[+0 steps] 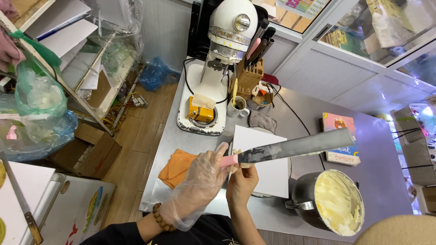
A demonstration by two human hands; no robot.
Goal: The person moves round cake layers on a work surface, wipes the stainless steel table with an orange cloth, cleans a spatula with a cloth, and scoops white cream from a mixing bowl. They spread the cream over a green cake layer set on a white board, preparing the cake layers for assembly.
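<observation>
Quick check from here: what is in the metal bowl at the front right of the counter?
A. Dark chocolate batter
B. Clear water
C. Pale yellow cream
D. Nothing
C: the metal bowl holds a thick pale yellow cream, smeared up its inner wall.

Left hand point(200, 181) in a loose clear plastic glove, brown bead bracelet point(160, 218) at wrist, right hand point(240, 183) bare, dark top

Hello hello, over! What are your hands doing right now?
Left hand, in a clear plastic glove, has its grip on the pink handle of the long flat metal spatula. Right hand bare, fingers at the handle. Steel bowl of pale cream beside it.
</observation>
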